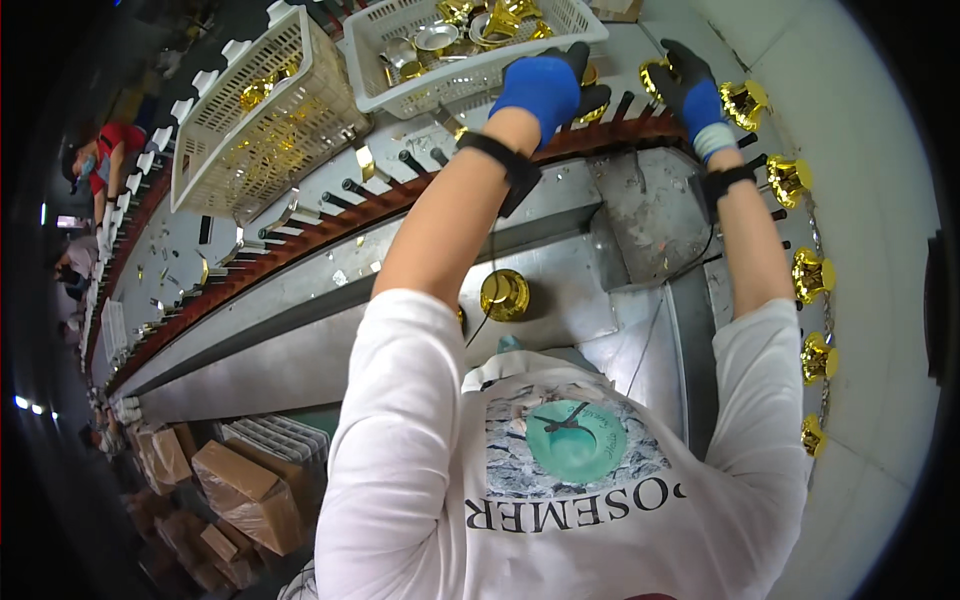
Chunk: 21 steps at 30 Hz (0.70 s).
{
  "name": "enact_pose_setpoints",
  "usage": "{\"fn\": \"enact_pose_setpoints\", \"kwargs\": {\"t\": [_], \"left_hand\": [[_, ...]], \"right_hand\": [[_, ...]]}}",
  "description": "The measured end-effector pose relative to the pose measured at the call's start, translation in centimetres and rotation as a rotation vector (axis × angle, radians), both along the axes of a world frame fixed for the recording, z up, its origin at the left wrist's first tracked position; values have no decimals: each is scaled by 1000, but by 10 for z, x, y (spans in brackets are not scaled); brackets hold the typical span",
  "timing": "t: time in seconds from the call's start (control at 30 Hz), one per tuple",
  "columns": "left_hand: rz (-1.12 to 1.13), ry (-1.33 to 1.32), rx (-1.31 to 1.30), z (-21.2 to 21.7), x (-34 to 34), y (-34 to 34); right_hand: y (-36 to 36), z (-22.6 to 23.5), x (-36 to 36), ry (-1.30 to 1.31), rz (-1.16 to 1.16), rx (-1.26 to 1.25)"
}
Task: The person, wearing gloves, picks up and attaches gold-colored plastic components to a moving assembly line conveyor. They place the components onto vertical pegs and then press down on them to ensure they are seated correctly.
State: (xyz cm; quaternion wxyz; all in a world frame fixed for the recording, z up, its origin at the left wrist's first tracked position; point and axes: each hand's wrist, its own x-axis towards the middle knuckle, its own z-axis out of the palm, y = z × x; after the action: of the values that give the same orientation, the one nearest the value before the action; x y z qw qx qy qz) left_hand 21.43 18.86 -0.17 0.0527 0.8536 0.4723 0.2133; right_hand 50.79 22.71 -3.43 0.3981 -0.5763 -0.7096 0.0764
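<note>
Both arms stretch forward: my left hand (545,90), in a blue-and-black glove, is knuckles up at the white basket's (430,92) near right corner, fingers bent beside a gold cup (592,76); gripping or not, I cannot tell! Well right of the basket, my right hand (690,90) curls over a second cup (650,80), closure equally unclear. A gap of grey counter (625,45) separates them; the rust-red rail (625,133) edges the basket's near side.

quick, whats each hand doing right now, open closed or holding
Left hand: fingers bent by a gold piece; grip can't be told.
Right hand: fingers at another gold piece; can't tell if holding it.
</note>
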Motion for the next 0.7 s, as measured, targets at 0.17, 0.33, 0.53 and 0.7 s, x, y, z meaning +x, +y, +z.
{"fn": "enact_pose_setpoints", "kwargs": {"t": [0.17,0.33,0.53,0.7], "left_hand": [[-145,14,319,5,-35,-77],[-106,-407,-46,29,-137,-201],[316,-121,-534,-100,-330,-303],[333,-28,-486,-168,-343,-340]], "right_hand": [[-71,5,-22,-161,119,265],[-224,29,-117,-170,366,206],[-321,-68,-244,5,606,-353],[-328,-124,-322,-51,638,-169]]}}
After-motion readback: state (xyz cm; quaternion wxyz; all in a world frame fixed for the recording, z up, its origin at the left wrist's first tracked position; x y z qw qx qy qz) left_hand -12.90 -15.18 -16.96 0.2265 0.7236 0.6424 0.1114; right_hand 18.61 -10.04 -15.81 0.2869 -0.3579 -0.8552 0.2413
